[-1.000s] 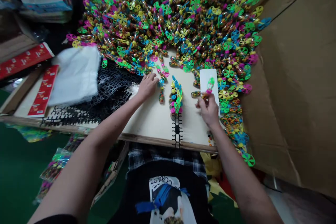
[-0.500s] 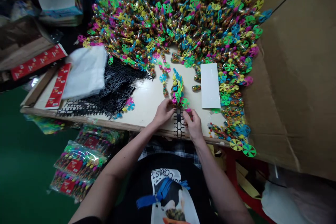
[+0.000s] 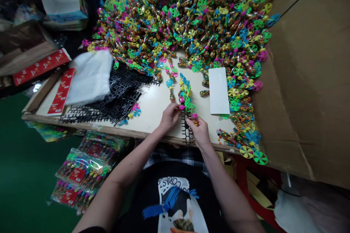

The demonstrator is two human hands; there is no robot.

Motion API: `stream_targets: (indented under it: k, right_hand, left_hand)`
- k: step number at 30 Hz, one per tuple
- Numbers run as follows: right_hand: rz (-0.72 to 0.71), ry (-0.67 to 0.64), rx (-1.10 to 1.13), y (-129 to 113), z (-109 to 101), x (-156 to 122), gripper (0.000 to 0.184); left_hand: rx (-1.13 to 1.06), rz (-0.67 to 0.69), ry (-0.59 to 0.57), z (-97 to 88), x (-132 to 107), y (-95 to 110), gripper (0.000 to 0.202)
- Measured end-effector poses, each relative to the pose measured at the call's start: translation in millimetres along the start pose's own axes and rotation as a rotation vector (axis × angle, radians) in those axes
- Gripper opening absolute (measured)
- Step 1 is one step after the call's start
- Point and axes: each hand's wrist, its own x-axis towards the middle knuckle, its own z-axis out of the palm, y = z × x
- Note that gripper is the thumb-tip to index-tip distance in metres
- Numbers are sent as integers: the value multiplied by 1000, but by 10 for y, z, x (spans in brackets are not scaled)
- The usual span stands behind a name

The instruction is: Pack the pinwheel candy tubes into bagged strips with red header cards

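right hand (image 3: 199,132), just come over from the white card (image 3: 218,90), is pinching a candy-filled pinwheel tube (image 3: 194,118) above the black plastic strip (image 3: 186,131) at the board's near edge, left hand (image 3: 171,117) curling just beside it.

The camera sits on your head and faces forward and down, looking over your own chest. Your black printed T-shirt (image 3: 142,200) fills the bottom edge, and your left hand (image 3: 171,118) and right hand (image 3: 199,133) sit close in, just below centre. The tabletop (image 3: 153,105) crosses the middle, its near edge right under your hands, with a cardboard sheet (image 3: 306,80) along the right and a green floor (image 3: 27,189) at lower left.
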Motion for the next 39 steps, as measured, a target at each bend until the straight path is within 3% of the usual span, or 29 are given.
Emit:
stream_targets:
  k: [6, 13, 17, 21, 25, 28, 31, 35, 39]
  right_hand:
    - [74, -11, 101, -24, 33, -1, 39]
    - [120, -19, 160, -35, 86, -12, 44]
    - [34, -30, 56, 28, 17, -10, 44]
    - [-108, 12, -5, 123, -187, 39, 40]
    - [-258, -42, -12, 212, -361, 147, 34]
    - [-426, -82, -175, 266, -383, 221, 30]
    - [-596, -62, -305, 310, -344, 253, 21]
    - [-625, -74, -267, 364, -274, 264, 19]
    - [-562, -89, -216, 402, -217, 300, 18]
  left_hand:
    - [-69, -65, 3, 44, -17, -24, 16]
    - [15, 19, -13, 72, -13, -29, 18]
    - [54, 9, -30, 50, -23, -13, 17]
    - [108, 24, -51, -102, 5, -16, 26]
    - [252, 34, -7, -331, 273, 4, 38]
    - [314, -114, 46, -436, 550, 106, 28]
    - [166, -407, -44, -443, 641, 282, 9]
    - [-204, -700, -222, -331, 391, 498, 11]
    - [-384, -807, -204, -170, 118, 589, 16]
